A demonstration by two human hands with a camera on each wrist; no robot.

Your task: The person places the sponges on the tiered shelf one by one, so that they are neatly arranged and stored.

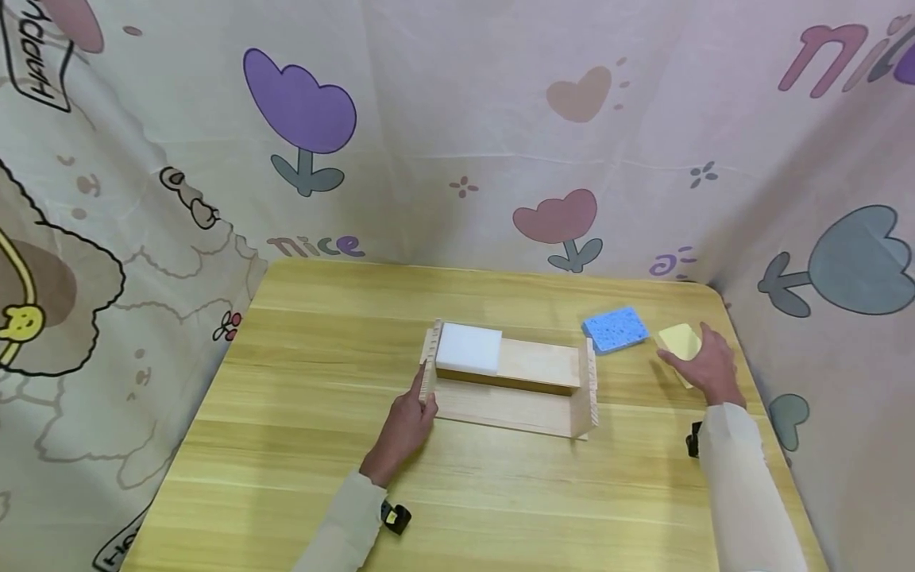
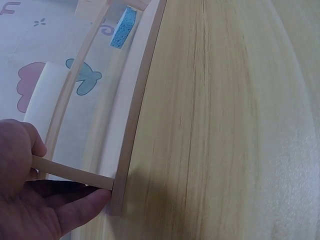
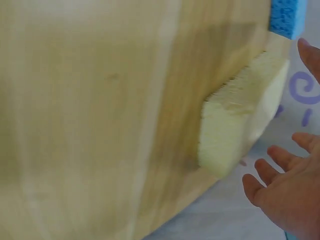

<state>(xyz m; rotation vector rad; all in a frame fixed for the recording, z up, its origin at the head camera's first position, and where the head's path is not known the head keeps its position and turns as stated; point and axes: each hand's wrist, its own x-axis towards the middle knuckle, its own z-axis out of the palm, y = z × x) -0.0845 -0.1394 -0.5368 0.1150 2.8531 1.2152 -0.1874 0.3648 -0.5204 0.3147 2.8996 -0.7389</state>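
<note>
Pale cloth printed with flowers and hearts hangs around the back and sides of a wood-grain table.

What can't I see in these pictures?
Head view: part of the yellow sponge, behind the right hand.
Head view: the bit of shelf under the white block.
Left wrist view: some of the left hand, past the left edge.
Right wrist view: the blue sponge's top, past the top edge.

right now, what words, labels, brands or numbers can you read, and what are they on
"nice": patterned cloth, beyond the far edge of the table
"nic", last letter cut off: cloth, upper right of the head view
Turned lettering, cloth, upper left and lower left: can't be read for certain
None visible on the blue sponge, yellow sponge, white block or wooden frame
</note>
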